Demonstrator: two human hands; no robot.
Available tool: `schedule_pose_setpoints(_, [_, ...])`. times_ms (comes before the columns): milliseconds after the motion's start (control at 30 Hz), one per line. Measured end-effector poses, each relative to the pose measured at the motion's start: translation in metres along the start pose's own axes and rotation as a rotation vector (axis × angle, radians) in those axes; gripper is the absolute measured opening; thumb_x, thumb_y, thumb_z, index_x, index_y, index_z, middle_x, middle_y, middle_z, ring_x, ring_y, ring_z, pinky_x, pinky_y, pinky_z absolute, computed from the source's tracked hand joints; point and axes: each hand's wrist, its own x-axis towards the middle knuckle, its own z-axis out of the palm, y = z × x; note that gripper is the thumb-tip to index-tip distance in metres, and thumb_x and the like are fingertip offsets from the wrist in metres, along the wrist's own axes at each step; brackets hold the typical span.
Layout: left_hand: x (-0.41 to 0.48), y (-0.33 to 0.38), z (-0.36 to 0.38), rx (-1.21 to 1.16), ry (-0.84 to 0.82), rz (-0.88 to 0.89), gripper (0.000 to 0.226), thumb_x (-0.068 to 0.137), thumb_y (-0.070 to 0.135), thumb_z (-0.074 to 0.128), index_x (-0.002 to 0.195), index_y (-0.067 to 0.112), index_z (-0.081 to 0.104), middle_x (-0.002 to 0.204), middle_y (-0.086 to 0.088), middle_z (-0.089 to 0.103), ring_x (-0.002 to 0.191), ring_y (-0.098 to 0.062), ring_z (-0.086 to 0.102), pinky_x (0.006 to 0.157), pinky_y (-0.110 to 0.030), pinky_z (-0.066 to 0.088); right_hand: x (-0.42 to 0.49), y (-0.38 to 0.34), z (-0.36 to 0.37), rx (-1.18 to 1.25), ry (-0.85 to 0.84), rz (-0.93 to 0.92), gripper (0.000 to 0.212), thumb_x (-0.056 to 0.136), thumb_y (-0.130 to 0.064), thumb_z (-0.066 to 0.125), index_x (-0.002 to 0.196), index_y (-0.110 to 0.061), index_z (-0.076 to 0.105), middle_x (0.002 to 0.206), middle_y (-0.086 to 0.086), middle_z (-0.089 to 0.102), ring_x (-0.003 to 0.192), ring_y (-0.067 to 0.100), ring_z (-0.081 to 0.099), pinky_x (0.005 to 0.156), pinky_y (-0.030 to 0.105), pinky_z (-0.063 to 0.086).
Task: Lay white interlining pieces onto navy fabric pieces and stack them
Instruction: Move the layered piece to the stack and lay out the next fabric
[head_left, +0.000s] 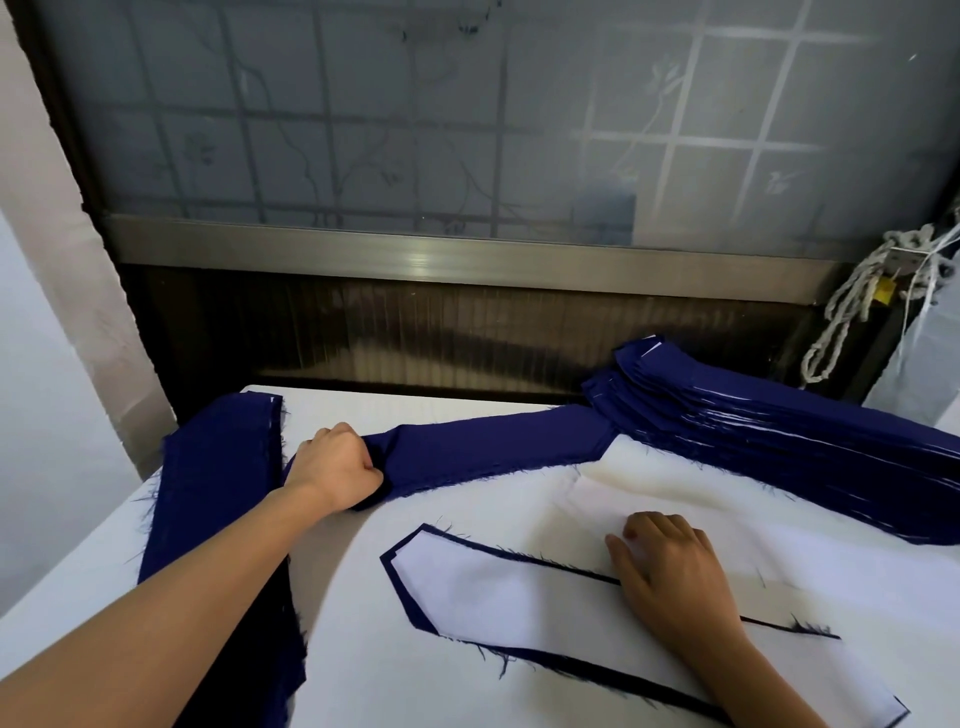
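Frosted window (467, 119) backs a white-covered bench (441, 686); left grip (337, 467) clenches one end of a loose navy piece (493, 447), likely drawing it off the stack (779, 426) at far right; right grip (670, 566), fingers (647, 527) flat, pins white interlining (519, 597) on its navy base (405, 592) so nothing shifts; a navy pile (218, 493) crowds the left arm (208, 597)

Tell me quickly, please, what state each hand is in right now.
Left hand: closed, gripping a navy fabric piece.
Right hand: open, resting on the white interlining piece.
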Motion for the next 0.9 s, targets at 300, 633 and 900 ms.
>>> schedule_pose_setpoints(300, [-0.003, -0.006, 0.004, -0.448, 0.292, -0.191, 0.056, 0.084, 0.021, 0.078, 0.131, 0.022, 0.046, 0.089, 0.005, 0.057, 0.079, -0.018, 0.058, 0.074, -0.034, 0.049, -0.001, 0.001, 0.002, -0.010, 0.031, 0.004, 0.017, 0.090, -0.032, 0.064, 0.085, -0.016, 0.064, 0.089, -0.002, 0.066, 0.086, 0.025, 0.059, 0.080, 0.039, 0.045])
schedule_pose_setpoints(633, [-0.089, 0.103, 0.013, -0.523, 0.412, 0.405, 0.006, 0.091, 0.020, 0.070, 0.090, 0.014, 0.071, 0.084, 0.005, 0.064, 0.078, -0.019, 0.061, 0.070, -0.034, 0.049, -0.001, -0.004, 0.000, -0.124, 0.130, -0.081, 0.052, 0.088, -0.045, 0.055, 0.128, -0.010, 0.056, 0.125, 0.008, 0.062, 0.110, 0.028, 0.061, 0.097, 0.042, 0.047])
schedule_pose_setpoints(900, [-0.139, 0.156, 0.003, -0.194, 0.542, 1.037, 0.019, 0.077, 0.001, 0.067, 0.087, 0.015, 0.074, 0.079, 0.000, 0.067, 0.067, -0.019, 0.056, 0.057, -0.028, 0.047, 0.009, -0.042, -0.030, 0.151, 0.093, -0.422, 0.032, 0.074, -0.034, 0.061, 0.104, -0.027, 0.071, 0.126, -0.011, 0.064, 0.130, 0.014, 0.049, 0.109, 0.042, 0.025])
